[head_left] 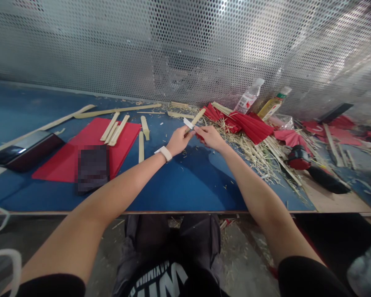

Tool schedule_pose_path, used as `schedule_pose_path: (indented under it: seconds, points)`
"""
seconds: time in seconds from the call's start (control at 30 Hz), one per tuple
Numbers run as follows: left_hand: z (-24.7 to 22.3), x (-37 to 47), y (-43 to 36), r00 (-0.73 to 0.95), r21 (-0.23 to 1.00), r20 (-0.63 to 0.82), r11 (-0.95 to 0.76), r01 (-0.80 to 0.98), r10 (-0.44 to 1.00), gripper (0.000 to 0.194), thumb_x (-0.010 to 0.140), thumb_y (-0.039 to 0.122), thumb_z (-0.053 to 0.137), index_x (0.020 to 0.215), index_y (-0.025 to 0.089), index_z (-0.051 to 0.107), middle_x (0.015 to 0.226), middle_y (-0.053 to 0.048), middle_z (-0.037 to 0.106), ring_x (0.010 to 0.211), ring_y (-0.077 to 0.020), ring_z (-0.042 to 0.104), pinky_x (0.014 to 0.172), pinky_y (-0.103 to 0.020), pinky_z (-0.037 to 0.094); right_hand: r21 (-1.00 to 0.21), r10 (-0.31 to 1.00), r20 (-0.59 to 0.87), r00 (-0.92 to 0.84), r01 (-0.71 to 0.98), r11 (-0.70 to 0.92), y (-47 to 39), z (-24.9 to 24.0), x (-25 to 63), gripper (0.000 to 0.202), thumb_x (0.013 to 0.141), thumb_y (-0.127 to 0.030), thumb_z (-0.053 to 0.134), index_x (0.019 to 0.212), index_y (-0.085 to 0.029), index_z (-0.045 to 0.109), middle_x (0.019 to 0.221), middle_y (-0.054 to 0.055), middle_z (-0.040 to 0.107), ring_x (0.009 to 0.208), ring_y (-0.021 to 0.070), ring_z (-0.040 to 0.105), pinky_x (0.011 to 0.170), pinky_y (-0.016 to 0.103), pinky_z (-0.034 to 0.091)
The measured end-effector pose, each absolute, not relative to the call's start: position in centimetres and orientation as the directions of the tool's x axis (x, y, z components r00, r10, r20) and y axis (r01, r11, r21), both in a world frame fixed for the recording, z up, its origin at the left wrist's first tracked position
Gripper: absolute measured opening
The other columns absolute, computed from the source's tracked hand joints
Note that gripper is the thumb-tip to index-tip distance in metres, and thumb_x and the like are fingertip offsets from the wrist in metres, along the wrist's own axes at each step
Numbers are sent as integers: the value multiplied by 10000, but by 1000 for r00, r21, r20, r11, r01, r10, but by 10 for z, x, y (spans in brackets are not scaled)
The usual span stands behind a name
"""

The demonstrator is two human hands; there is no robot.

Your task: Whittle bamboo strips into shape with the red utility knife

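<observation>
Above the blue table (188,185), my left hand (178,141) is closed on a pale bamboo strip (199,117). A small white piece (188,123) sticks out beside the strip. My right hand (210,137) is close against the left, its fingers closed around something red and partly hidden. To the left, several short bamboo pieces (120,130) rest on red sheets (91,132). Two more flat pieces (145,127) lie between the sheets and my left hand.
Bamboo shavings (253,152) and folded red paper (250,126) cover the right side, with a clear bottle (250,97) and a yellow bottle (273,104) behind. A red-black tool (298,157) lies far right. A phone (24,148) and dark pouch (93,169) are left.
</observation>
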State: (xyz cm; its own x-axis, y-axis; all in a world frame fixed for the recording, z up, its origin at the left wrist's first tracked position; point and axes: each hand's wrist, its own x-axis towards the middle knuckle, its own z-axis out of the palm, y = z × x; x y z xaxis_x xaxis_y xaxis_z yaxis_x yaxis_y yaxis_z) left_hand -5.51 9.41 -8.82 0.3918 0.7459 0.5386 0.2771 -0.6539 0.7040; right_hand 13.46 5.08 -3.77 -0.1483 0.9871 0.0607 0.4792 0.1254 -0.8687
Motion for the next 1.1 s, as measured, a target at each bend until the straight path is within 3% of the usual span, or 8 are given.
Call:
schedule_pose_path:
  seconds: [0.33,0.53,0.63,0.87,1.1]
  points:
    - [-88,-53,94,360,691,551,-654,308,752,323,1113,393,651,853,227,556,703,-4,572,639,-181,516,649,-343,372,-855,991,92,-101,502,131,50,-38,132,584,1105,-675,601,736,-222,579,541,-39,455,434,100,400,451,258,354]
    - [-85,-52,93,330,711,554,-641,289,764,278,1087,362,663,866,216,581,742,-16,612,688,-182,546,702,-337,397,-843,989,126,-74,518,146,52,-39,132,651,1074,-793,561,741,-233,560,532,-32,460,442,113,422,471,273,358]
    - [-84,-51,93,322,706,559,-642,298,764,326,1088,402,670,839,222,563,722,-5,583,665,-173,505,686,-339,368,-816,985,160,-72,552,172,52,-39,132,679,1061,-827,539,731,-234,557,538,-18,476,476,127,462,496,277,360]
    - [-81,-46,90,249,702,590,-640,311,768,573,1097,658,600,733,253,420,642,27,446,616,-161,394,641,-347,306,-815,977,210,-39,545,197,50,-36,131,697,1043,-858,526,717,-242,540,545,-15,469,514,139,482,524,282,362]
    - [-76,-42,86,212,741,541,-581,336,814,520,1062,561,673,714,242,455,633,31,461,618,-153,414,640,-341,313,-832,974,224,-22,516,203,48,-31,131,690,1039,-859,552,750,-235,604,541,-17,483,487,138,473,492,286,369]
